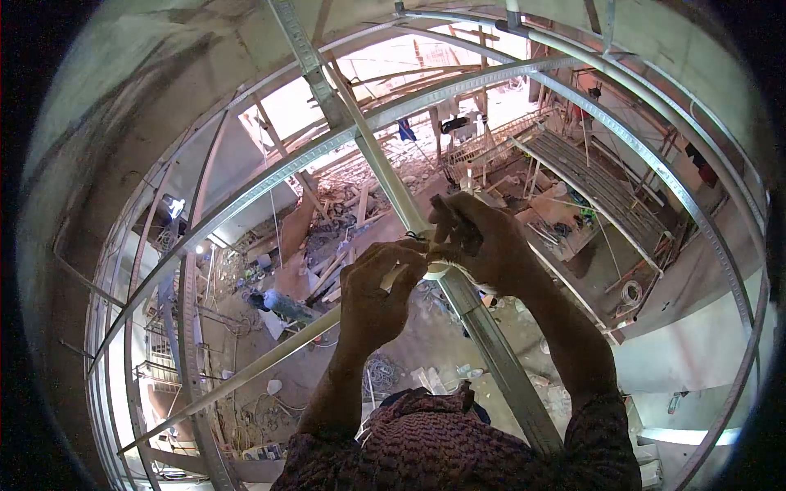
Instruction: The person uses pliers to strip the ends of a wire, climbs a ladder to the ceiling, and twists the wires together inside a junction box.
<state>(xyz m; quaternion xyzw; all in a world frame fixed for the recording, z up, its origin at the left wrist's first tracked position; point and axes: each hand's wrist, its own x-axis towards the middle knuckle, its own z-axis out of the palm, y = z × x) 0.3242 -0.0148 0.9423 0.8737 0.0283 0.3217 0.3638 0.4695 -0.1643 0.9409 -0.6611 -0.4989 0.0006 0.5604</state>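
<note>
One pipe joint (436, 271) sits at dial-centre, left hand (375, 290) at its eight o'clock, right hand (489, 245) at two; whether their fingers clamp it, I cannot tell; a loose grip could let the white pipe (246, 377), running toward eight, slip and drop.

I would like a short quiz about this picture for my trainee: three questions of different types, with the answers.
1. True or false: the left hand and the right hand are close together, near the middle of the view.

2. What runs from near the hands toward the lower left of the picture?
A) a blue hose
B) a pale pipe
C) a wooden ladder

3. Fill the gap: below the hands, the straight metal channel slants down to the ____ of the picture.

Key: 1 true; 2 B; 3 right.
</note>
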